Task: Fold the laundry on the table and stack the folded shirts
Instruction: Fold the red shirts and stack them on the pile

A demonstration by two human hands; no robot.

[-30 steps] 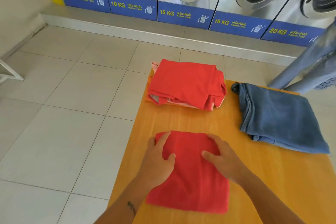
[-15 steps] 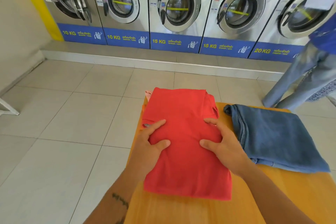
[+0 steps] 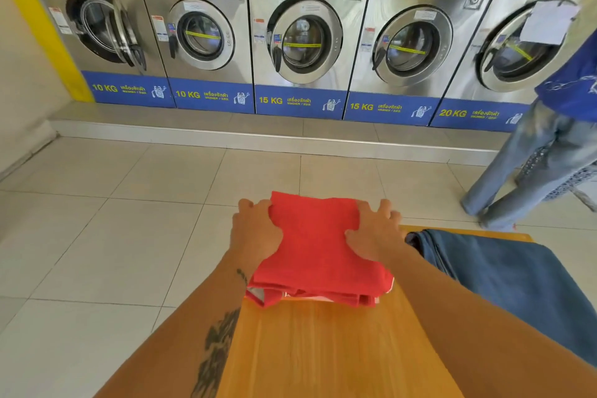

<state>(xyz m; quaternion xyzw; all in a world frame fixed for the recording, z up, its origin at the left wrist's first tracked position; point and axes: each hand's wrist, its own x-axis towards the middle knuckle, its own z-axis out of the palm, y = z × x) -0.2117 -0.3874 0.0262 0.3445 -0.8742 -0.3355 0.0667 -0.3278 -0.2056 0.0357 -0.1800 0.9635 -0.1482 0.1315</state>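
A folded red shirt (image 3: pixel 315 242) lies on top of a stack of folded shirts (image 3: pixel 310 296) at the far end of the orange wooden table (image 3: pixel 323 349). My left hand (image 3: pixel 256 231) grips the red shirt's left side, fingers curled over its far edge. My right hand (image 3: pixel 374 229) grips its right side the same way. Red and pink layers of the stack show under the shirt's near edge. A folded blue garment (image 3: pixel 504 278) lies on the table to the right.
A row of steel front-loading washers (image 3: pixel 300 39) stands on a raised tiled step beyond the table. A person in jeans and a blue top (image 3: pixel 546 165) stands at the right, close to the table's far corner. Tiled floor (image 3: pixel 97 236) lies to the left.
Both hands carried the folded red shirt from the near part of the table forward and onto the stack. The camera tilted up, showing more of the washers.
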